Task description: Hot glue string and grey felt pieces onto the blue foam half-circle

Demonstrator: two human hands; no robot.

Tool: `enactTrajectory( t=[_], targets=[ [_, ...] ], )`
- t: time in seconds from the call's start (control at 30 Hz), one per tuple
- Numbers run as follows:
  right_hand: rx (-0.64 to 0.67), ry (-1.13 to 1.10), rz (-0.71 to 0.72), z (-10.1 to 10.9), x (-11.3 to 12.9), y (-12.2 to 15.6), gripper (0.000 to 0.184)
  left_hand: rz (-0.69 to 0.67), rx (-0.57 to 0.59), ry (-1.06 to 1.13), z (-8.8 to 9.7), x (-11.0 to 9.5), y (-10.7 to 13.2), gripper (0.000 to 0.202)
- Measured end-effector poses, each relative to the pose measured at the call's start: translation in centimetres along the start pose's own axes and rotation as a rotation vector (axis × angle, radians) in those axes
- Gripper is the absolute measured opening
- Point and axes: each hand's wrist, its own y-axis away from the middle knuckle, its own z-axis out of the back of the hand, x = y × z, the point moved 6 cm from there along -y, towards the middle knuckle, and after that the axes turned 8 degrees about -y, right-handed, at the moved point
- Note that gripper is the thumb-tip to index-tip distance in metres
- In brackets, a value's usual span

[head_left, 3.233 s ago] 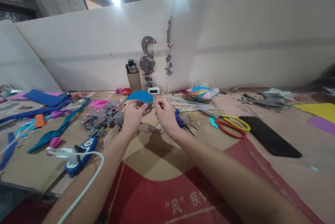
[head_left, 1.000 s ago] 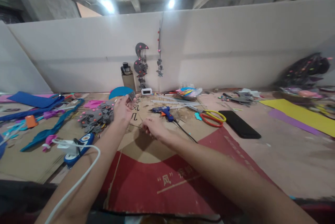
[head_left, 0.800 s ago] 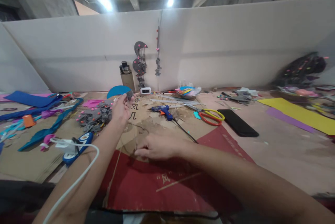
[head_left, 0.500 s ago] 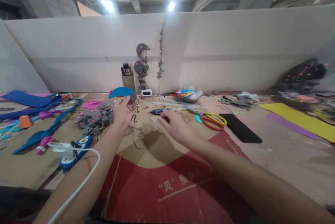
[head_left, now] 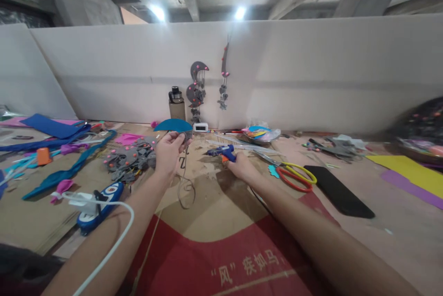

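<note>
My left hand (head_left: 168, 152) pinches a small grey piece (head_left: 188, 134) between thumb and fingers. A thin grey cord (head_left: 187, 191) hangs below it and curls on the cardboard (head_left: 194, 222). Just behind that hand is a teal half-round sheet (head_left: 173, 125). My right hand (head_left: 241, 167) is wrapped round the handle of a blue glue gun (head_left: 221, 150), whose nozzle points left; its dark cable runs back under my forearm. To the left lies a heap of grey cut pieces with pink dots (head_left: 129, 155).
Red-and-yellow-handled scissors (head_left: 297, 176) and a black phone (head_left: 337, 192) lie on the right. A blue power strip (head_left: 100, 208) with a white cable stands near my left forearm. At the back are a bottle (head_left: 177, 107), a small white clock (head_left: 200, 127) and a filled dish (head_left: 259, 134).
My right hand has closed round the glue gun, which lay on the table, and has turned it more into view. My left hand keeps the grey piece. The view has shifted left.
</note>
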Motion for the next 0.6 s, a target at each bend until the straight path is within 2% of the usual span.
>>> enactTrajectory(
  t=[0.13, 0.2, 0.3, 0.4, 0.47, 0.6],
  targets=[
    [-0.124, -0.321, 0.089, 0.7, 2.0, 0.9, 0.028, 0.008, -0.009, -0.032, 0.2, 0.4, 0.0, 0.020],
    [-0.045, -0.510, 0.139, 0.2, 3.8, 1.8, 0.035, 0.011, -0.011, -0.050, 0.2, 0.4, 0.1, 0.020],
    [0.116, -0.684, 0.271, -0.4, 6.9, 3.5, 0.031, 0.008, -0.022, -0.073, 0.4, 0.5, 0.1, 0.021],
    [0.206, -0.685, 0.345, -0.7, 8.2, 4.8, 0.025, -0.012, -0.023, -0.110, 0.5, 0.6, 0.1, 0.021],
    [0.208, -0.620, 0.336, -0.9, 7.9, 5.0, 0.023, -0.019, -0.020, -0.133, 0.5, 0.7, 0.2, 0.021],
    [0.160, -0.509, 0.271, -1.0, 6.6, 4.7, 0.031, -0.006, -0.030, -0.145, 0.4, 0.9, 0.4, 0.021]
  ],
)
